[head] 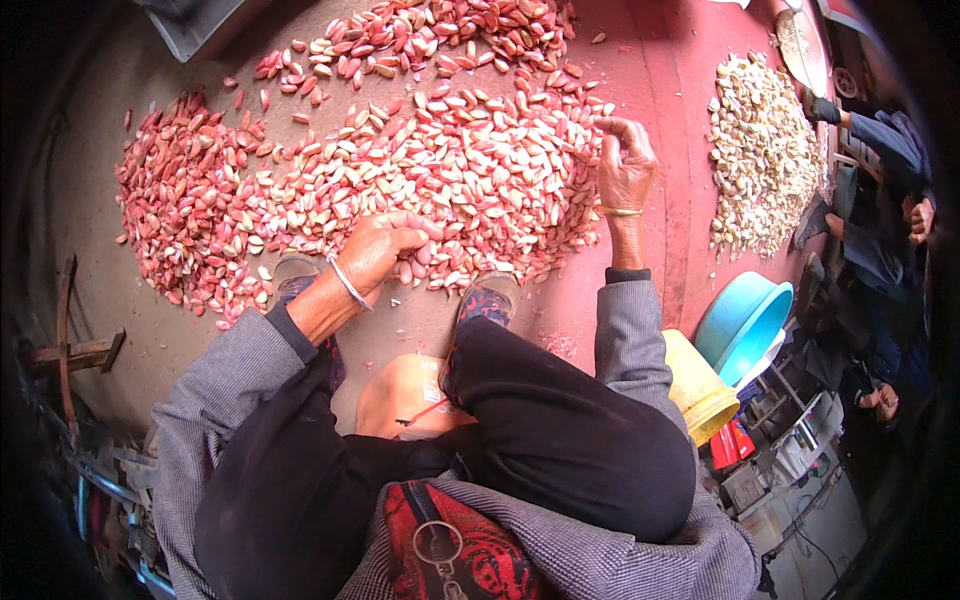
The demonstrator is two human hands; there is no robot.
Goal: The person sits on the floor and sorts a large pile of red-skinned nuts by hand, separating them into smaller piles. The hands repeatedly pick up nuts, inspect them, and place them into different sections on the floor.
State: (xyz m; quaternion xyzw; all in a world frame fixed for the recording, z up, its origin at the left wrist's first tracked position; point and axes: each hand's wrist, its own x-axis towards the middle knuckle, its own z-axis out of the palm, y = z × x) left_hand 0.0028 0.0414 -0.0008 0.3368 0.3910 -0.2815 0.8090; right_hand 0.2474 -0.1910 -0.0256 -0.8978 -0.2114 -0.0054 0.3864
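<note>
A wide heap of reddish and cream seeds or nut kernels lies spread on the floor before me. My left hand, with a silver-coloured bangle at the wrist, is at the heap's near edge, its fingers curled over some kernels; whether it grips any is hidden. My right hand, with a yellowish bangle, is raised at the heap's right edge. Its fingers are bent, thumb near the index finger, and whether something small is between them cannot be made out. My shoes touch the near edge of the heap.
A second heap of paler pieces lies at the right. A turquoise basin and a yellow bucket stand beside my right arm. Other people sit at the far right. A dark tray is at the upper left, wooden pieces at the left.
</note>
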